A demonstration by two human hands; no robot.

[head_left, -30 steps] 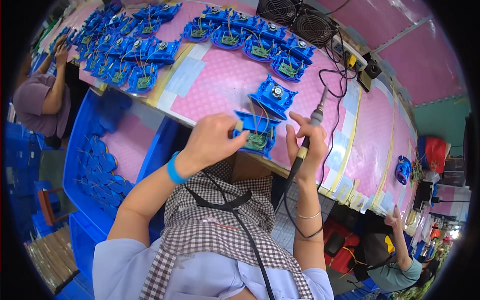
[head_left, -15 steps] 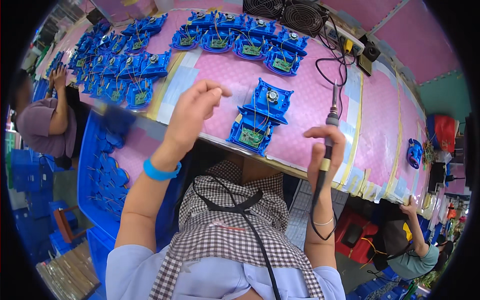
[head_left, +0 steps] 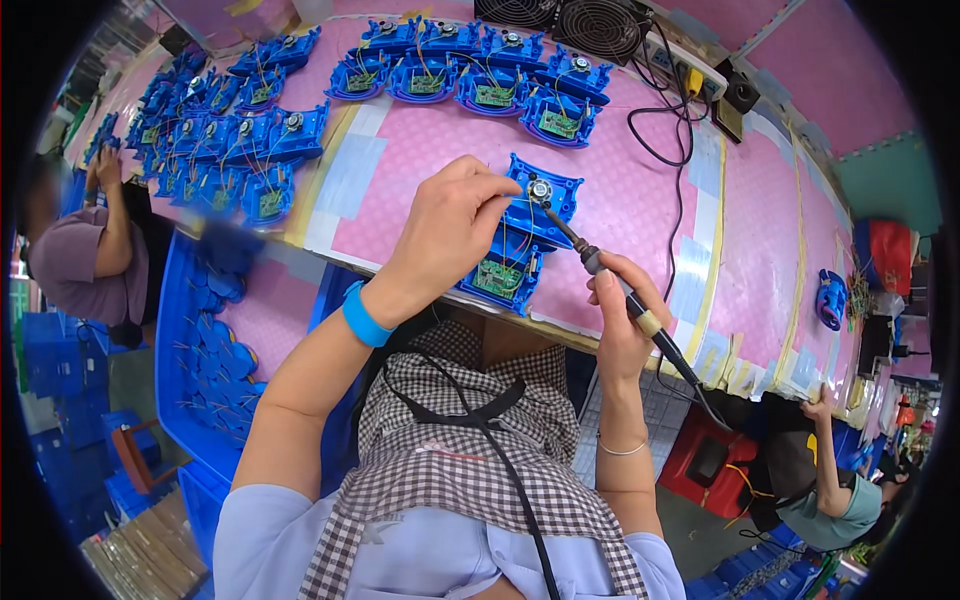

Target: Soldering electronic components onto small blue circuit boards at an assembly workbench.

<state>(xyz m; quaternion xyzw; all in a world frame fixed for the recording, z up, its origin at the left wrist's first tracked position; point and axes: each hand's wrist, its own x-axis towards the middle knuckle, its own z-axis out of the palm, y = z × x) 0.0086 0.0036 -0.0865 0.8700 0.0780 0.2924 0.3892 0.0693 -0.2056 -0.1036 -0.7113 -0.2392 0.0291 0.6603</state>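
In front of me on the pink bench top lies an opened blue plastic housing [head_left: 563,212], its two halves joined by thin wires. A round speaker [head_left: 541,190] sits in the far half and a green circuit board [head_left: 498,278] in the near one. My right hand [head_left: 628,310] grips a soldering iron [head_left: 592,260] by its handle, and the tip meets the speaker's near edge. From the left my left hand [head_left: 445,225] reaches over the housing, thumb and forefinger pinched beside the speaker. Whatever sits in that pinch is too small to make out.
Several similar housings [head_left: 425,80] stand in rows at the back and far left. A blue bin [head_left: 175,390] of blue parts is left of my lap. Black fans [head_left: 600,30] and a power strip [head_left: 690,65] line the back edge. Co-workers [head_left: 85,245] sit on both sides.
The soldering iron has swung from upright down to the speaker, tip now pointing left and away. My left hand has moved right, to the speaker's left edge.
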